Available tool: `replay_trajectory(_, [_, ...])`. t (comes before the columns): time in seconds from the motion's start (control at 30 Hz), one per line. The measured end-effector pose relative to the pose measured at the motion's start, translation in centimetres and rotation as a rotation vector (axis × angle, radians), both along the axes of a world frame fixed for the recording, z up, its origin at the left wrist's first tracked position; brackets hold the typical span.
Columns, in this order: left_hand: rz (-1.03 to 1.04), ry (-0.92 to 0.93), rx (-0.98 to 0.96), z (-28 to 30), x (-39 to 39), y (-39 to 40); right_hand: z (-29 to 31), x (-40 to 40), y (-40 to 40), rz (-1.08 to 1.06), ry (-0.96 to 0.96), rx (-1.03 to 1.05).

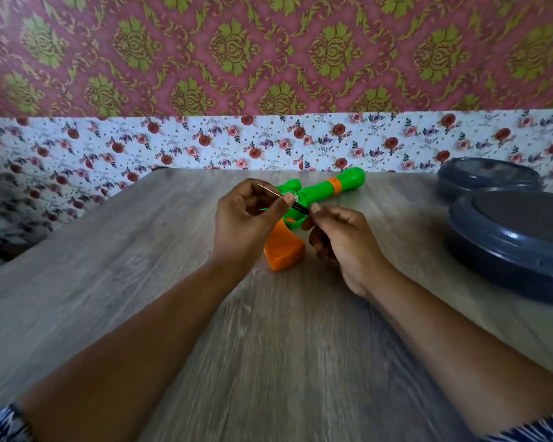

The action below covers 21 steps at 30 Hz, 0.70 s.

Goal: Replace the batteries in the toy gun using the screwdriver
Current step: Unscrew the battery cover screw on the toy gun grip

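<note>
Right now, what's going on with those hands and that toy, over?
Left hand and right hand both grip the screwdriver. Toy gun flat on table, untouched. Two dark containers off right, clear.

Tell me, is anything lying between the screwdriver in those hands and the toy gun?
Nothing visible does. Both hands, left and right, hold the screwdriver just above the toy gun, which lies on the table. Only the hands themselves cover part of it.

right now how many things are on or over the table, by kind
toy gun: 1
screwdriver: 1
dark round containers: 2
total: 4
The left hand and right hand both hold the screwdriver.
</note>
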<state>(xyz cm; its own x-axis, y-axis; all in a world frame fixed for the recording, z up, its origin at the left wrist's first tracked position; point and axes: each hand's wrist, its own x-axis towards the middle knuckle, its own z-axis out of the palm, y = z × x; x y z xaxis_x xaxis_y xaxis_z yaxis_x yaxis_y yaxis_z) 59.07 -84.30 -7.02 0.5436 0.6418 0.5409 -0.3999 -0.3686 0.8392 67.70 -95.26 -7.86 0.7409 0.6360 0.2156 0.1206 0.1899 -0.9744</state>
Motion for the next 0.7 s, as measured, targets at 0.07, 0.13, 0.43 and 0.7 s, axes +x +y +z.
replay_trajectory(0.07, [0.001, 0.014, -0.005, 0.0, 0.0, 0.0, 0.3, 0.0, -0.1, 0.014, 0.06, 0.018])
replay_trajectory(0.13, [-0.006, 0.02, 0.001, 0.0, 0.0, -0.2, 0.4, -0.1, -0.2, 0.046, 0.106, -0.01])
replay_trajectory(0.43, [0.129, 0.17, 0.217, -0.2, 0.3, -0.7, 1.3, 0.6, -1.1, 0.061, 0.236, 0.037])
replay_trajectory(0.7, [0.358, 1.03, 0.35, -0.1, 0.7, -0.1, 1.9, 3.1, -2.7, -0.167, 0.25, 0.055])
